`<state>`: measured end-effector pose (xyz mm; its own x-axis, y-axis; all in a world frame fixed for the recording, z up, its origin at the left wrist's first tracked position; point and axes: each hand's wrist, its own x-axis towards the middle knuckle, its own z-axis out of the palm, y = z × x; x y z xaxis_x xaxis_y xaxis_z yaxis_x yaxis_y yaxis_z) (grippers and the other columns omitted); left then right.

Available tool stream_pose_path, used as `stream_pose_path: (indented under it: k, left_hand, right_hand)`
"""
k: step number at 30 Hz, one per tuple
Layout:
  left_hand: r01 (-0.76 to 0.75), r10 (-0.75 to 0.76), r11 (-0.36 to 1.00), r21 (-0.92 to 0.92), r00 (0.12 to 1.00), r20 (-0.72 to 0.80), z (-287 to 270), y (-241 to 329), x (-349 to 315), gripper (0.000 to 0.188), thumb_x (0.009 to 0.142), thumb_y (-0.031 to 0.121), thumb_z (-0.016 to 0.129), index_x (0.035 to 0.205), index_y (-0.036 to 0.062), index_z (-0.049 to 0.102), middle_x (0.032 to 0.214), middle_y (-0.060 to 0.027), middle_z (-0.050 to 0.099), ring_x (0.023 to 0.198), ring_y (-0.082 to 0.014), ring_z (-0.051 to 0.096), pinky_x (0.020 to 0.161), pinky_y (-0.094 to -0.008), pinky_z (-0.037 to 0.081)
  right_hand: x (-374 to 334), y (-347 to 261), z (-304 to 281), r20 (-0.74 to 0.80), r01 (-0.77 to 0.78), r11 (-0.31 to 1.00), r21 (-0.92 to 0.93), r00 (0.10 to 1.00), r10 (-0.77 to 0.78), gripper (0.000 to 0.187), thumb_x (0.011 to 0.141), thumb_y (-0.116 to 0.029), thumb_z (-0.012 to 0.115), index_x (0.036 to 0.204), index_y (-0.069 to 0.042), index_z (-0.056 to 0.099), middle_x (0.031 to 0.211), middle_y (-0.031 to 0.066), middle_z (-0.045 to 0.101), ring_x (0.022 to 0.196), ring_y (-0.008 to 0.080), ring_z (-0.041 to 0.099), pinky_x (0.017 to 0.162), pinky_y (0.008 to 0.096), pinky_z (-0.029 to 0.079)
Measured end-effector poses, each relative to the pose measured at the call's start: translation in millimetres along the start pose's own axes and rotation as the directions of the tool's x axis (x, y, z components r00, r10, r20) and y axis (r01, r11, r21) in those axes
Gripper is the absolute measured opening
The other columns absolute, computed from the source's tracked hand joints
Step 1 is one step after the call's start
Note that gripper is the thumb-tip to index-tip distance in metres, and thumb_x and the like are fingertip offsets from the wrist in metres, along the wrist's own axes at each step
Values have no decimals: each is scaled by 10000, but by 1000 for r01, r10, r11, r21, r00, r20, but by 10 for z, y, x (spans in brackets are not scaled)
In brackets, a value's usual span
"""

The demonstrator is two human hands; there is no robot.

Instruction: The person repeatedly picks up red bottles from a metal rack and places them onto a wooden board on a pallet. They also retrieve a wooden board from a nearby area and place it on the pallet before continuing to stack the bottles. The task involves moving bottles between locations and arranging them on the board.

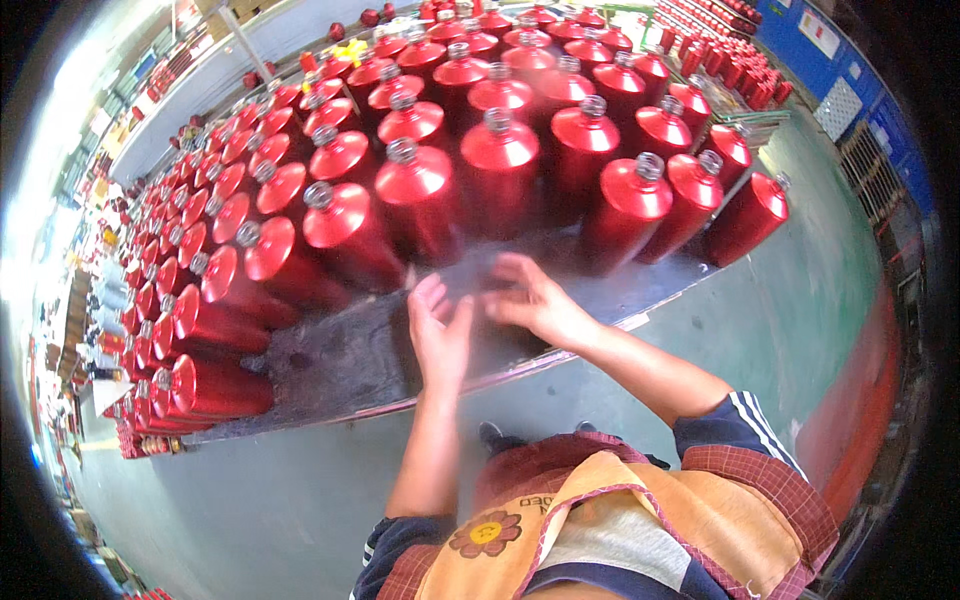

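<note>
Dozens of red bottles (499, 172) stand, likely stiff and slick, best gripped mid-body; left hand (440, 335) and right hand (537, 302) hover nearby, half-open, apparently empty.

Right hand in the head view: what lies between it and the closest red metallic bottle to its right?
Only a short stretch of dark tabletop shows between the right hand and that red metallic bottle in the head view.
</note>
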<state>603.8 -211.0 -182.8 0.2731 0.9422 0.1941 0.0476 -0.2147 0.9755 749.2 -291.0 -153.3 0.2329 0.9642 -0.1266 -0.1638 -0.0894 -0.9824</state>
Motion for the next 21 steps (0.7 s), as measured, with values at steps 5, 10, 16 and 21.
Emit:
stream_pose_path:
  k: [5, 10, 16, 21]
  left_hand:
    - [-14, 24, 993, 113, 995, -94, 403, -294, 171, 429, 819, 21, 711, 1212, -16, 543, 1203, -170, 597, 1115, -252, 588, 990, -369, 458]
    - [-105, 92, 992, -65, 980, -176, 502, -262, 243, 345, 802, 12, 727, 1117, -6, 587, 1031, -98, 637, 943, -176, 610, 889, -320, 498]
    - [91, -46, 980, 177, 968, -247, 777, -129, -17, 528, 784, -10, 704, 1284, -16, 533, 1194, -155, 618, 1047, -185, 604, 860, -294, 505]
    - [77, -109, 993, -87, 874, -473, 1257, 141, -326, 432, 880, -51, 554, 1309, -44, 503, 1280, -181, 590, 1042, -206, 628, 788, -249, 526]
  right_hand:
    - [-990, 28, -896, 169, -5, 1000, 17, 986, 2, 597, 908, -93, 665, 1407, -32, 343, 1361, 149, 474, 1133, 212, 588, 935, 355, 506]
    - [-2109, 49, -2364, 205, -30, 999, -27, 978, 35, 586, 907, -45, 644, 1413, -47, 349, 1363, 137, 465, 1123, 205, 591, 930, 350, 506]
    - [-2833, -97, -3960, 6, -150, 985, 80, 989, 150, 541, 900, 4, 617, 1387, -58, 391, 1309, 113, 485, 1074, 208, 603, 888, 334, 507]
    - [-2850, -9, -4918, -142, -149, 988, 50, 978, 155, 514, 893, 4, 603, 1370, -25, 412, 1285, 122, 512, 1052, 201, 607, 879, 337, 513]
